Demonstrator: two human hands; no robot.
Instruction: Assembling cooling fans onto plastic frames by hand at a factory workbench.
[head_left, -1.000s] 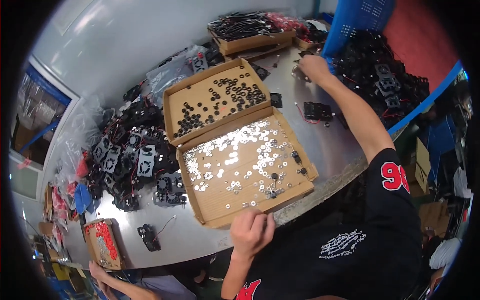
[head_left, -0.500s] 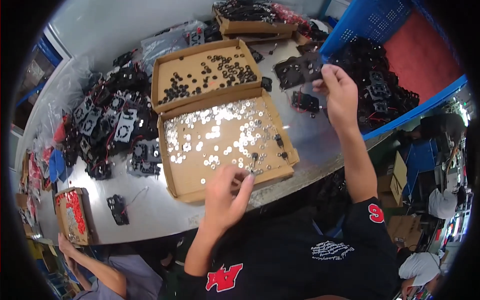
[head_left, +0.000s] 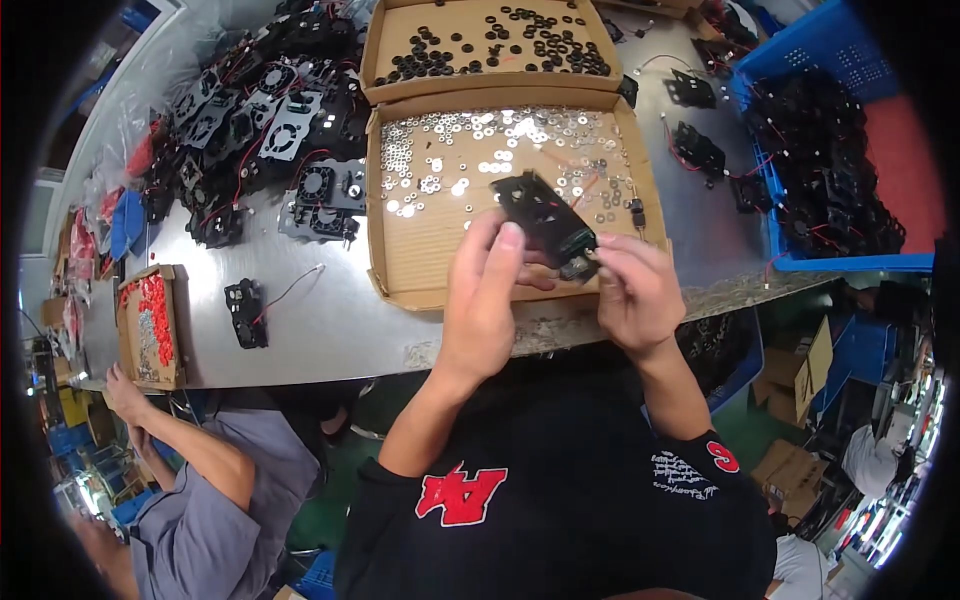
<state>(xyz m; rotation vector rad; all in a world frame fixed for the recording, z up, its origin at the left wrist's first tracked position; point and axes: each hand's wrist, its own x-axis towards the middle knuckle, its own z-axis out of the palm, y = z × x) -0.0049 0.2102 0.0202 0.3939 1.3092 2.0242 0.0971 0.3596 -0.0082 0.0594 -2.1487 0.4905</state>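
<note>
Above the near part of a shallow cardboard tray (head_left: 410, 270) of loose metal washers, I hold a black plastic fan module (head_left: 548, 218) tilted between both hands. My left hand (head_left: 482, 305) is closed round its left side, with the thumb on top and fingers partly hidden beneath. At the module's lower right end, the fingers of my right hand (head_left: 642, 292) are pinched together against it. Whether something small is between those right fingertips, I cannot make out. A small black part (head_left: 637, 212) lies at the washer tray's right side.
Behind stands another cardboard tray (head_left: 480, 75) with black rings. Fan modules are piled at left (head_left: 285, 135); a blue crate (head_left: 850, 262) of black modules is at right. A single module (head_left: 245, 312) lies on the metal table (head_left: 350, 350). A co-worker's hand (head_left: 125, 395) touches a small tray (head_left: 175, 340).
My right hand has come from the far right to the middle, meeting my left hand. The black module is now held between them. The view has shifted, so the trays appear higher.
</note>
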